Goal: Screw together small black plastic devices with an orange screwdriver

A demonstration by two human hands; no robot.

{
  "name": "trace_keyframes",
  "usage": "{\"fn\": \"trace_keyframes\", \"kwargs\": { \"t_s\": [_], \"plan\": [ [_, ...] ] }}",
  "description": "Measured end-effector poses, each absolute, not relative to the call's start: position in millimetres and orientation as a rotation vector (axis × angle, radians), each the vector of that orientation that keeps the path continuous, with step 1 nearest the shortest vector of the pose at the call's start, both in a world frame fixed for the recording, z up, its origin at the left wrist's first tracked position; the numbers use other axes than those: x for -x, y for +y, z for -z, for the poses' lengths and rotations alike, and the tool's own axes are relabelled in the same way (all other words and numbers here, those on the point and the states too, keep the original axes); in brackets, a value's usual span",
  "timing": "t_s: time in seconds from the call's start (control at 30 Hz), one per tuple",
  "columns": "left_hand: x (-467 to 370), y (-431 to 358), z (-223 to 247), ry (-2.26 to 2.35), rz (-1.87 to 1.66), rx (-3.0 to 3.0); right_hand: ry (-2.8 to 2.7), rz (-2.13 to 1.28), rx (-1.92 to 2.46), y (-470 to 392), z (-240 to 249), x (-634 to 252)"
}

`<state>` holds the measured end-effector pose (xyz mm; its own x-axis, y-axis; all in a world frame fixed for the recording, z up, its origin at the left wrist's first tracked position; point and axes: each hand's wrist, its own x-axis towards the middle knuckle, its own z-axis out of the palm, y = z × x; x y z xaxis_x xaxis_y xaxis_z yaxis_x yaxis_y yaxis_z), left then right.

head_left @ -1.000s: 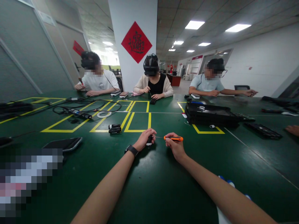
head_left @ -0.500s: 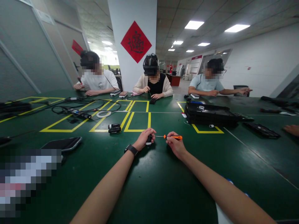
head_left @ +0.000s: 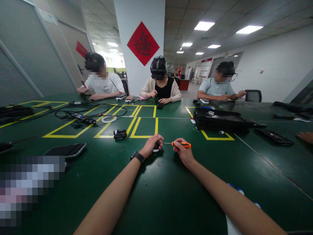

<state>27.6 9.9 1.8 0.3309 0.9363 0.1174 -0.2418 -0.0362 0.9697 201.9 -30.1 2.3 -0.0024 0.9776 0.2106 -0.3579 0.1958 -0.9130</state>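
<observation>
In the middle of the green table (head_left: pixel 146 192), my left hand (head_left: pixel 152 145) is closed around a small black object (head_left: pixel 156 147) with a white lower end. To the right, my right hand (head_left: pixel 183 151) grips an orange and black screwdriver (head_left: pixel 186 144). Its thin shaft points left, and the tip reaches the black object at my left fingers; the exact contact is hidden. Two black cylindrical pieces (head_left: pixel 120 134) lie side by side beyond my left hand.
Cables (head_left: pixel 84 119) and a white ring (head_left: pixel 109 119) lie at the back left, a phone (head_left: pixel 65 150) nearer. A black case (head_left: pixel 220 120) and a black part (head_left: pixel 274 137) lie right. Three people sit opposite; another person's hand (head_left: pixel 305 136) rests at the right edge.
My hands hold nearly the same pose, the screwdriver still against the left-hand object. Across the table, the right-hand person's outstretched arm has drawn back.
</observation>
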Motion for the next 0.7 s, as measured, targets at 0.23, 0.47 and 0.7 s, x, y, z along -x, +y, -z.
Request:
{"fn": "trace_keyframes", "kwargs": {
  "t_s": [0.23,0.47,0.7],
  "plan": [
    [-27.1,9.5,-2.8,0.746,-1.104,-1.229,-1.093,-1.301,0.686,-32.7,-7.1,-204.7],
    [-27.6,9.6,-2.4,0.725,-1.107,-1.228,-1.067,-1.295,0.736,-30.7,-6.0,-201.9],
    [-28.7,8.5,-4.1,0.751,-1.104,-1.213,-1.067,-1.308,0.725,-30.4,-3.5,-205.1]
  ]
}}
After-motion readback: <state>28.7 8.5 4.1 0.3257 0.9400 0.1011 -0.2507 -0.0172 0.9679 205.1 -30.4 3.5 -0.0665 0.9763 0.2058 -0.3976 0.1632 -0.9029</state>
